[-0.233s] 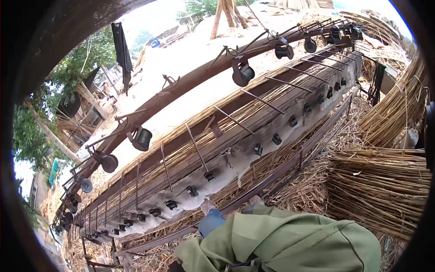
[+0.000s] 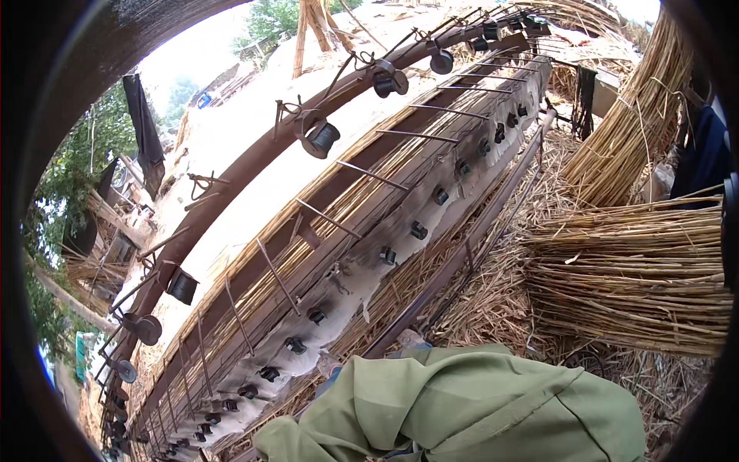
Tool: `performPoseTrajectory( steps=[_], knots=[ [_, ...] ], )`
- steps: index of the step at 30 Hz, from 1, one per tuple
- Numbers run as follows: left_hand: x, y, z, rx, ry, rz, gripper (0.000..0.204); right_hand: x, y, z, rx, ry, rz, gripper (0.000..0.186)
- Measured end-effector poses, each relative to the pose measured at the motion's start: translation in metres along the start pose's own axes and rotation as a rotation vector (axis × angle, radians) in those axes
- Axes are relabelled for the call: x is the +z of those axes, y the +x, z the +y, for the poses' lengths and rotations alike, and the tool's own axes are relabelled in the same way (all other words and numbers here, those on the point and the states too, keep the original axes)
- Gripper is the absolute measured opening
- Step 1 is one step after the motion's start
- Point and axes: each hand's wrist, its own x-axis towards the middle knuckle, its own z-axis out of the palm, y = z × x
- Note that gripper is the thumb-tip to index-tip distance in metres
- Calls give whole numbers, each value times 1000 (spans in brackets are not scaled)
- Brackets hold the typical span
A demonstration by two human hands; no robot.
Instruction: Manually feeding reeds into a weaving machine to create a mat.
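Neither of my hands shows; green cloth of my clothing (image 2: 462, 400) fills the lower middle, and part of one bare foot (image 2: 329, 363) sticks out beside it. Ahead of me stands a long reed-weaving frame with a brown upper beam (image 2: 254, 165). Dark spools hang from that beam, among them a black spool (image 2: 320, 140) wound with thread or wire. Thin metal rods (image 2: 373, 175) cross the frame in a row. Along its near side runs a pale sheet (image 2: 350, 296), with several small black spools (image 2: 295, 345) over it.
A metal rail (image 2: 439, 296) runs along the frame's near side. At the right lies a large reed bundle (image 2: 631, 273), with another tied bundle (image 2: 635, 115) leaning behind it. Loose straw (image 2: 493, 308) covers the ground. Wooden poles (image 2: 312, 35) stand at the back.
The view has swung right, so the frame and beam sit further left and the reed bundles show more fully. Dark blue cloth now shows behind the bundles. No spool has visibly moved on the frame.
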Motion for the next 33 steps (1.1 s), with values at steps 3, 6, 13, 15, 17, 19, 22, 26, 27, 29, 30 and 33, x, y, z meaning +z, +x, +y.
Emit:
performPoseTrajectory(
  steps=[3, 6, 13, 15, 17, 19, 22, 26, 27, 29, 30, 33],
  knots=[
    [23, 8, 23, 163, 30, -171, 18, -102, -22, 45, 138, 52, 466, 44],
    [32, 4, 18, 189, 121, -251, 20, -153, -68, 17, 132, 33, 634, 50],
    [49, 0, -5, 90, 390, -443, 22, -222, -185, -22, 218, 317, 1125, 44],
    [47, -11, -25, 23, 519, -500, 23, -232, -198, -49, 187, 313, 1161, 43],
    [45, -16, -38, -2, 554, -510, 24, -235, -202, -82, 169, 298, 1151, 43],
    [59, -17, -49, 79, 281, -391, 22, -250, -212, -109, 159, 267, 1191, 43],
    [63, -3, -20, 228, 25, -340, 21, -291, -262, -126, 160, 186, 1418, 41],
    [64, 9, 26, 340, -15, -296, 20, -310, -366, -136, 88, 337, 1751, 40],
    [59, 11, 24, 332, 20, -327, 20, -302, -377, -135, 88, 323, 1803, 40],
    [54, 11, 21, 302, 82, -372, 21, -286, -385, -134, 30, 321, 1721, 40],
    [53, 12, 13, 308, 80, -356, 23, -278, -382, -126, -27, 355, 1617, 41],
    [39, 8, -18, 344, 52, -299, 24, -284, -335, -92, 73, 412, 1669, 41]
  ],
)
